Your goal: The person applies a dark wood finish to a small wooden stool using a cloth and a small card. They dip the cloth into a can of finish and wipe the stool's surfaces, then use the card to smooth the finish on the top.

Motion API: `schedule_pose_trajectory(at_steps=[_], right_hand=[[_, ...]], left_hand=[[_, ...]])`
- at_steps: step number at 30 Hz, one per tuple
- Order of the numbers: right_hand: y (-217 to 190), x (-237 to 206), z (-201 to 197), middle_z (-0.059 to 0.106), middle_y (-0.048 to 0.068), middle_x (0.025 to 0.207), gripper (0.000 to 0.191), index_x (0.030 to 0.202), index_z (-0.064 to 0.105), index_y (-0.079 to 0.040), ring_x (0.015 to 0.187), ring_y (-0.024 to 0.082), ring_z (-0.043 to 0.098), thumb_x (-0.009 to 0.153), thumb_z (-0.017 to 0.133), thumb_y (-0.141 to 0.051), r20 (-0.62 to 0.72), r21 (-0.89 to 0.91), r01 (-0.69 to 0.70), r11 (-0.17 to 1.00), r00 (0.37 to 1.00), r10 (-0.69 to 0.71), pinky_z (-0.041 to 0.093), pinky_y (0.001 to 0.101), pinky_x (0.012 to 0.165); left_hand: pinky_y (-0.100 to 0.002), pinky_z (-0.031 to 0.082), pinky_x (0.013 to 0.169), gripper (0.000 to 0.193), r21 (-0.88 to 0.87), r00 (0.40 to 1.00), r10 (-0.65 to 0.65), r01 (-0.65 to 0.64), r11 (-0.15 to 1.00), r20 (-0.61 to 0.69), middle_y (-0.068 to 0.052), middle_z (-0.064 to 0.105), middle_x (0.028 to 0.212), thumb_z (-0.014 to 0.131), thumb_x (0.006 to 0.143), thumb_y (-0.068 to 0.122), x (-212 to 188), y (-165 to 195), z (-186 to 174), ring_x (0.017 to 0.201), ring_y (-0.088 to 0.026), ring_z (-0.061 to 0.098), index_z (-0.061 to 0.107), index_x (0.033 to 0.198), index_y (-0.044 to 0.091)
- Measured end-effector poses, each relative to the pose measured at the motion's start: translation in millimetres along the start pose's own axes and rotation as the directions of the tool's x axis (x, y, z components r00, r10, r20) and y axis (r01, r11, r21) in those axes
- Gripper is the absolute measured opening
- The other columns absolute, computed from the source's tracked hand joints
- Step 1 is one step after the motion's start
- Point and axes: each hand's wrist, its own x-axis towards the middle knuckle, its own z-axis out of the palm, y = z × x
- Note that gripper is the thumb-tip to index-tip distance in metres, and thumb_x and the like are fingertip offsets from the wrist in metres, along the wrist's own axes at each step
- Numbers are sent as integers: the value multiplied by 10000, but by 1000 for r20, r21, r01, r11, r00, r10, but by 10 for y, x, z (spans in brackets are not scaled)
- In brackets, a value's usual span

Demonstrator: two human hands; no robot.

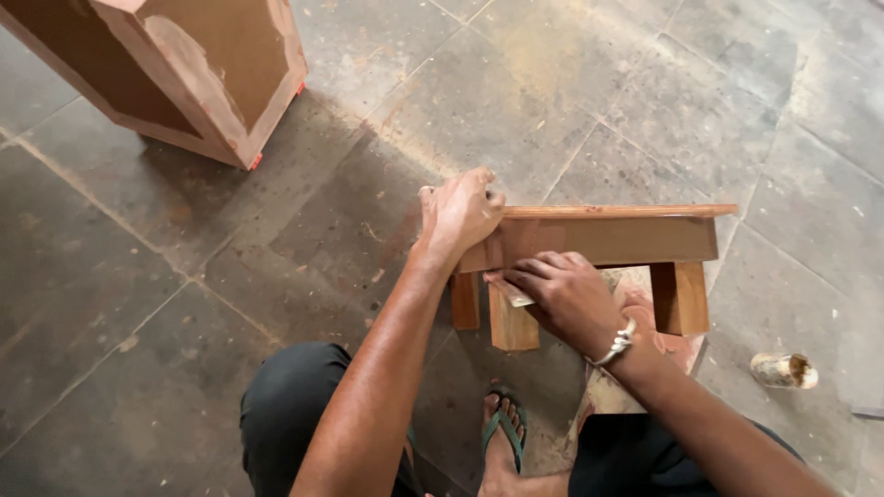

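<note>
A large brown wooden cabinet piece lies top left on the grey stone-tiled floor. At centre, the left hand is closed over the end of a small reddish-brown wooden stool tipped on its side. The right hand, fingers curled, presses a pale scrap, perhaps sandpaper, against the stool's rail. The stool might slide if the steadying grip loosens. Bare floor lies left; a small pale container sits right.

You get soft, even daylight on the stone floor, with faint shadows and no glare. The frame is sharp at centre, slightly stretched toward the edges.
</note>
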Motion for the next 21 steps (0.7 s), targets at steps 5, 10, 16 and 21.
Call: schedule_pose_trajectory(at_steps=[5,10,16,21], right_hand=[[336,-270,90,743,99,1185,323,1219,726,-95,1109,266,674,910,637,-120,-384,13,-129,992,915,124,499,441,972],[10,-333,310,717,128,1244,240,1258,709,-85,1108,262,677,1071,560,-60,-377,6,-309,951,880,288,547,393,955],[165,-440,-11,740,58,1156,295,1187,784,-169,882,261,672,977,581,-127,-256,-9,-299,954,923,286,562,438,780],[590,-232,96,724,94,1143,328,1165,749,-134,918,271,695,852,657,-160,-161,-2,-663,749,739,654,585,406,724]], left_hand=[[-568,394,1033,452,-12,1000,-13,13,1000,23,-168,733,1167,612,859,313,-38,3,-24,1127,-349,675,685,1263,124],[-557,411,1036,436,-5,1000,-2,2,1000,16,-187,736,1153,613,873,312,-38,62,-38,1120,-362,676,698,1254,119],[-560,424,1015,431,5,1000,8,-8,1000,17,-195,733,1134,609,854,289,-46,73,-43,1097,-374,683,706,1236,113],[-565,439,978,433,-6,999,35,-35,999,-30,-196,737,1104,610,847,291,-10,61,-15,1060,-376,692,703,1221,94]])
